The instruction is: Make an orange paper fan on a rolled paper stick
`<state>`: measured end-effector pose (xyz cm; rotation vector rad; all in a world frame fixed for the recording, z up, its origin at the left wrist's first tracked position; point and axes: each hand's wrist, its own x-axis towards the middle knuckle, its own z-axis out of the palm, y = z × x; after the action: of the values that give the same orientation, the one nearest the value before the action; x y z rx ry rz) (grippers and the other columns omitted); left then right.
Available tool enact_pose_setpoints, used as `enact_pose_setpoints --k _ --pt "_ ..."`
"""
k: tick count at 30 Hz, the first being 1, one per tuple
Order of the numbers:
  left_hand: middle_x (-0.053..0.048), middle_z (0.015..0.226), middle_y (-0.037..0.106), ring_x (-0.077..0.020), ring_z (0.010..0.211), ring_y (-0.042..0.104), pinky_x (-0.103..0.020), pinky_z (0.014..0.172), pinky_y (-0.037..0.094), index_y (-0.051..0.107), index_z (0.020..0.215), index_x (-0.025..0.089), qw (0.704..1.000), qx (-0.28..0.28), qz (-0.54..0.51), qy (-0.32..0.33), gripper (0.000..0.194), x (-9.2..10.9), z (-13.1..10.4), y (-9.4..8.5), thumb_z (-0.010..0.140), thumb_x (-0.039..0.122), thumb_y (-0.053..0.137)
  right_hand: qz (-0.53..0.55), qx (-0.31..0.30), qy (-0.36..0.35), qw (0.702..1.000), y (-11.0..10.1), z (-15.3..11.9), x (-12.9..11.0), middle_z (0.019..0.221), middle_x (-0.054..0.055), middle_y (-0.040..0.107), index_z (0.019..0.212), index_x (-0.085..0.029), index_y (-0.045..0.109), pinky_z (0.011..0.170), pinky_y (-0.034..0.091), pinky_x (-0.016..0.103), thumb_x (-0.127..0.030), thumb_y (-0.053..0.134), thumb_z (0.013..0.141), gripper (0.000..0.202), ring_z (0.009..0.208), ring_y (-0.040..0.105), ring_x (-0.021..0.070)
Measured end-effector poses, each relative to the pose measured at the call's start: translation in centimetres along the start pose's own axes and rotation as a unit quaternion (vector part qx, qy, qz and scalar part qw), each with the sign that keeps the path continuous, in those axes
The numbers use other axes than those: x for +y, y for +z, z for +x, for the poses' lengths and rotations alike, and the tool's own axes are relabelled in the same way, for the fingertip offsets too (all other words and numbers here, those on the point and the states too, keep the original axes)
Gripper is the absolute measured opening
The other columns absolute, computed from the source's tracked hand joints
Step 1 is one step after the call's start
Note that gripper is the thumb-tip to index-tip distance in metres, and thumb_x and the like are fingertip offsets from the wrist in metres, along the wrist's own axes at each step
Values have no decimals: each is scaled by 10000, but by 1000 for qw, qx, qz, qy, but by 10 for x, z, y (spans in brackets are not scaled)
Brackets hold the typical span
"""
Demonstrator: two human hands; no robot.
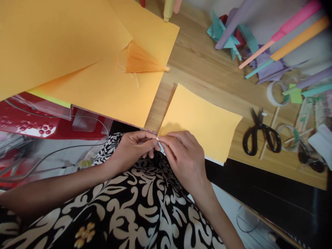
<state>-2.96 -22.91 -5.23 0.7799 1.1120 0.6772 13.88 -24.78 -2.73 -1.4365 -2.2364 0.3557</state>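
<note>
- Left hand and right hand are meeting at the near edge of the wooden table, both pinching a small white piece, mostly hidden.
- A small yellow sheet is lying just beyond the right hand.
- An orange pleated cone is resting on a larger yellow sheet.
- Black-handled scissors are lying farther right.

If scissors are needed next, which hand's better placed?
Right hand, probably: it's nearer the black-handled scissors, which lie on its side, beyond the smaller yellow sheet. Left hand is farther off. Both seem to pinch a small white piece.
</note>
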Motion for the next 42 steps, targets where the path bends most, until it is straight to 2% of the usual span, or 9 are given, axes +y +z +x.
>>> enact_pose_setpoints --k 8,16,21,25,32,42 --pt "27 604 653 -64 493 550 -169 491 445 689 681 155 999 3 32 22 79 4 -2 -1 754 171 667 3 -5 0 1000 0 1 0 874 52 724 934 -190 703 731 499 311 -137 574 955 141 822 627 178" --pt "31 591 633 -72 510 557 -175 518 449 687 667 167 991 28 88 93 101 5 -4 -1 764 162 663 24 -6 -2 1000 -3 2 0 894 56 740 951 -187 713 736 512 317 -118 562 953 167 822 640 175" --pt "4 664 696 -72 515 570 -178 532 469 715 714 156 993 12 100 54 118 3 -5 -6 803 222 676 53 -6 10 999 -3 0 3 903 59 734 990 -181 716 740 522 310 -134 553 966 171 833 636 169" --pt "-14 699 716 -72 508 559 -181 496 453 731 745 148 997 -3 70 20 191 -2 -4 -10 842 301 671 71 -1 21 997 -2 -1 6 906 59 727 1022 -176 713 741 519 306 -145 554 972 169 835 630 167" --pt "-18 703 723 -77 508 575 -176 462 434 734 821 149 999 -19 -13 -35 184 -4 -1 -7 772 326 752 58 -7 22 998 -1 -1 4 886 50 731 1002 -196 712 741 502 310 -141 556 964 170 826 629 173" --pt "14 664 685 -68 484 575 -162 436 418 678 765 157 1000 -6 -18 -14 98 -5 0 -2 779 250 705 19 -2 7 1000 0 0 0 851 48 719 953 -188 709 723 491 302 -133 570 955 149 796 620 175"
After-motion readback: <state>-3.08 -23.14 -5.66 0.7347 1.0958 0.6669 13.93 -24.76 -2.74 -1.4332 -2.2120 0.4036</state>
